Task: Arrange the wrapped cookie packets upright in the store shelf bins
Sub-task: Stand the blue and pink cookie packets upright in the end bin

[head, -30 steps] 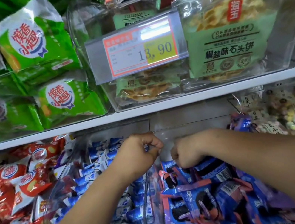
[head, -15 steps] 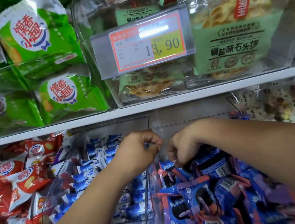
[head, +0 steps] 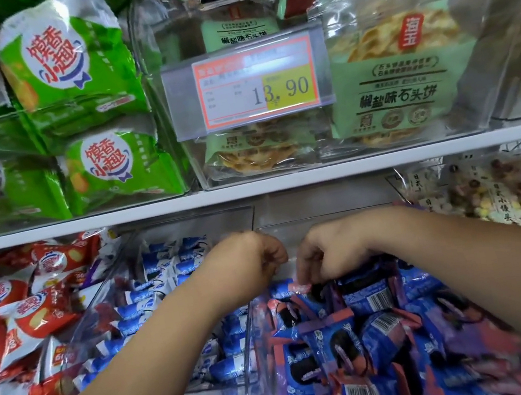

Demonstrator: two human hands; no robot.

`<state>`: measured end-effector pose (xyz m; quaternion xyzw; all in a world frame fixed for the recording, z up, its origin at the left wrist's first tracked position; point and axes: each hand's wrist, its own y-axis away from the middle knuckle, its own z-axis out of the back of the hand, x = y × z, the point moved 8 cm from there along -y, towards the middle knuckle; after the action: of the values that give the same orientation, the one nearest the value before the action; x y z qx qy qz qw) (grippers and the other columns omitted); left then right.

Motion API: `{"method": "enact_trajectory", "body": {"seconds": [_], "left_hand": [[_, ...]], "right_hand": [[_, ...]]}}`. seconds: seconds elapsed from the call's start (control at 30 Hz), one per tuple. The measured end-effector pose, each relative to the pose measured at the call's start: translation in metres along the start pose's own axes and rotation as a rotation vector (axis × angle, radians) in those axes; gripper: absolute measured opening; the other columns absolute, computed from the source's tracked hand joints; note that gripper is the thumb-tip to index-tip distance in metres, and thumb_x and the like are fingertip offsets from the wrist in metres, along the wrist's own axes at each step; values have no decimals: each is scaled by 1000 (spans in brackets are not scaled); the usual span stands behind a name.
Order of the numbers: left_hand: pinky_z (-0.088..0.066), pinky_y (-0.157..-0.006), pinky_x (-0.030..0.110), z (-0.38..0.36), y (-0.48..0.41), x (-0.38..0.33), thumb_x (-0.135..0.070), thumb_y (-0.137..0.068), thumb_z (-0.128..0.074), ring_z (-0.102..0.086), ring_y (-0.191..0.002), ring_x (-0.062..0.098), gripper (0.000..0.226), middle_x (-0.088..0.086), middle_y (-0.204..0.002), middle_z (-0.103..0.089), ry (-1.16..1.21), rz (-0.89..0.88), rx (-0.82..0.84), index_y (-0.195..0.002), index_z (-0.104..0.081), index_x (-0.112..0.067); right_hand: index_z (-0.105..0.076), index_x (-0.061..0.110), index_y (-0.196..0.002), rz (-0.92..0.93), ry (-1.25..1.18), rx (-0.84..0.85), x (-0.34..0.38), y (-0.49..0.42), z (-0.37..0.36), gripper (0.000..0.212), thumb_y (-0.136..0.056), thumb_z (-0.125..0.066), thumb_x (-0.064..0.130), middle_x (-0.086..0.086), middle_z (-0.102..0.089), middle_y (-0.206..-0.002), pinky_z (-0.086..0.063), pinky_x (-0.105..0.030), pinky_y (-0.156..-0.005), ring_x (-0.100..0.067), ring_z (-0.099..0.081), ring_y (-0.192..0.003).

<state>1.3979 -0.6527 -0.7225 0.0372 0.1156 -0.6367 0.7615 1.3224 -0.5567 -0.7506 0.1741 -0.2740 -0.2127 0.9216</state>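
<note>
red-white snack packets piled lower shelf left, green bags in the bin above. blue-white packets in the next clear bin. left hand curled in a fist over the bin divider, cannot tell if it holds anything. price tag reads 13.90 on the upper bin. right hand just beside the left, fingers curled down, pinching the pink top seam of one cookie packet at the back of the front bin. blue-purple cookie packets fill that bin, jumbled, some barcode-up. pastel candy packs far right.
</note>
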Motion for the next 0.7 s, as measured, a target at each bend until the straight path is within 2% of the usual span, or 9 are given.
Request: {"method": "enact_trajectory", "body": {"seconds": [0.07,0.17,0.23,0.3,0.37,0.43,0.53,0.63,0.7], "left_hand": [[-55,-88,30,2,-5,-3,-18,-89,-66,-69,-98,12,22,-12,-103,-76,-41,5,32,-105,-76,-31],[-55,-90,30,-1,-16,-10,-15,-89,-68,-67,-103,12,28,-12,-112,-73,-132,-3,128,-113,-74,-28],[-55,-91,30,-8,-25,-11,-15,-88,-73,-67,-103,10,32,-12,-116,-72,-156,-16,210,-115,-72,-30],[-57,-89,31,-16,-36,-10,-15,-83,-80,-68,-99,8,36,-13,-114,-73,-188,-36,297,-113,-71,-32],[-56,-88,27,-23,-50,-8,-15,-79,-84,-69,-98,9,42,-13,-114,-73,-239,-47,363,-115,-70,-32],[-54,-86,23,-33,-60,-10,-12,-79,-84,-69,-99,11,47,-10,-117,-73,-270,-42,447,-120,-69,-29],[-54,-80,25,-57,-67,-13,0,-83,-79,-69,-89,14,52,2,-114,-73,-264,13,600,-129,-65,-18],[-48,-49,14,-69,-70,-14,19,-83,-67,-59,-53,6,51,18,-104,-71,-207,120,687,-130,-62,-1],[-41,-39,13,-77,-72,-16,15,-86,-67,-67,-61,15,46,23,-116,-70,-260,138,738,-130,-59,6]], "right_hand": [[-74,29,-122,-30,91,4,-2,6,-2,37,-96,-53,14,18,-68,-107,-49,-24,-93,-12,-62,-111],[-69,27,-129,-83,158,33,-2,8,-8,39,-94,-52,27,4,-62,-137,-47,-37,-107,-21,-58,-122],[-71,29,-128,-61,170,-2,-2,12,-5,37,-96,-53,26,4,-61,-139,-46,-36,-108,-22,-56,-125],[-76,29,-121,-15,93,-79,-5,22,6,42,-94,-50,9,10,-69,-118,-50,-21,-88,-12,-63,-110],[-77,29,-113,-11,34,-167,-15,32,19,47,-90,-49,0,21,-63,-86,-41,-9,-56,4,-59,-73],[-77,30,-111,6,19,-241,-22,39,26,44,-91,-51,1,21,-56,-78,-33,-5,-43,7,-53,-56],[-74,29,-112,54,-5,-297,-24,41,24,34,-94,-55,7,13,-63,-96,-43,-10,-59,0,-57,-76],[-72,29,-110,58,-72,-325,-30,41,23,27,-95,-56,12,7,-67,-109,-51,-22,-80,-11,-62,-97],[-72,29,-107,71,-90,-326,-33,40,23,27,-95,-56,11,9,-69,-105,-51,-19,-76,-8,-62,-91]]}}
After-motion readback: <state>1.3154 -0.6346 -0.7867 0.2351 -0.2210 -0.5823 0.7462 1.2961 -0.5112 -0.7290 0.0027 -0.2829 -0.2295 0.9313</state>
